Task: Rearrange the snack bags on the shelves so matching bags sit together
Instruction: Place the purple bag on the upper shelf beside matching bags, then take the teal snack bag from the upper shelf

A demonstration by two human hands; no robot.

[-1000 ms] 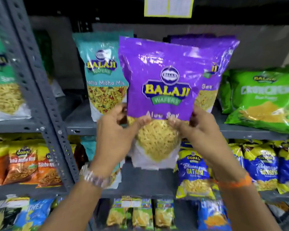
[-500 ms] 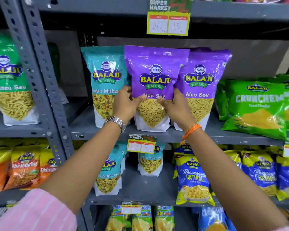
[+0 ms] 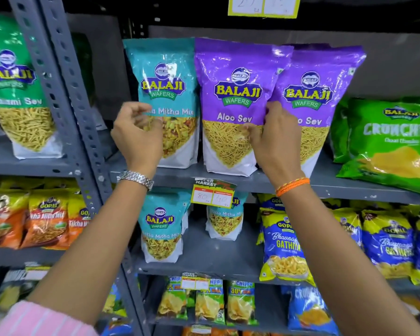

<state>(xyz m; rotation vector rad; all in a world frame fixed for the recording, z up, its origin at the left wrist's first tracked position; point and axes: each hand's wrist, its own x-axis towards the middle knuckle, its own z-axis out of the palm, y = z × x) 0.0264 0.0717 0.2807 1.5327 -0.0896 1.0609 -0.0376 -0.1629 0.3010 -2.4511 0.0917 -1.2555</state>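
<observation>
A purple Balaji Aloo Sev bag point(image 3: 235, 93) stands upright on the grey upper shelf point(image 3: 330, 186), between a teal Khatta Mitha Mix bag point(image 3: 165, 81) and a second purple Aloo Sev bag point(image 3: 313, 93). My right hand point(image 3: 277, 144) pinches the right edge of the middle purple bag, with the thumb on its front. My left hand point(image 3: 136, 137) hovers in front of the teal bag's lower left, fingers loosely curled and holding nothing. Two more teal Khatta Mitha Mix bags point(image 3: 160, 229) stand on the shelf below.
A grey perforated upright point(image 3: 66, 105) separates a green Ratlami Sev bag point(image 3: 15, 93) on the left bay. Green Crunchem bags point(image 3: 386, 141) lie at the right. Below are blue Gopal Gathiya bags point(image 3: 284, 246), orange Gopal bags point(image 3: 44, 219) and a price tag point(image 3: 212, 194).
The purple bag went from held in the air by both hands to standing on the shelf between the teal and purple bags. My left hand has let go and pulled left.
</observation>
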